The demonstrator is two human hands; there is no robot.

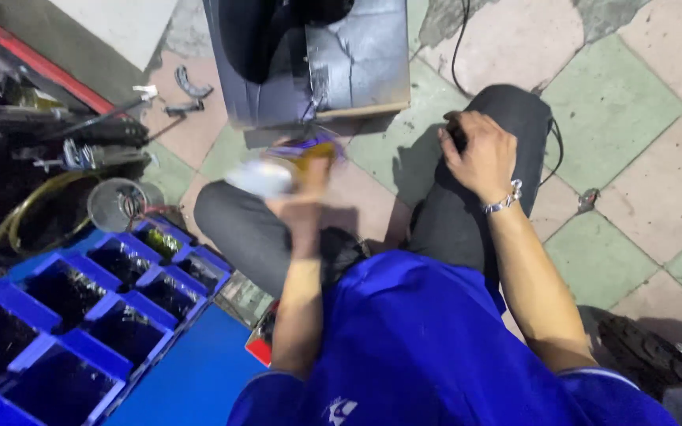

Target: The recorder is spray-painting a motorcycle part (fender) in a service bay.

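Gripping a blurred white-capped purple-and-yellow can (282,167) above the lap, the left hand (303,207) is clamped around it; the right hand (479,154) rests closed on one knee beside blue plastic compartment bins (88,315)

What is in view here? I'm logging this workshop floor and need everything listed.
can: one, white with purple and yellow, blurred, in the left hand
parts tray: one, blue, many compartments, lower left
funnel: one, clear, beside the tray
box: one, dark, top centre
cable: one, black, on the tiles
floor tiles: green and pink, cracked
bracelet: one, silver, right wrist
left hand: holds the can
right hand: rests on the knee
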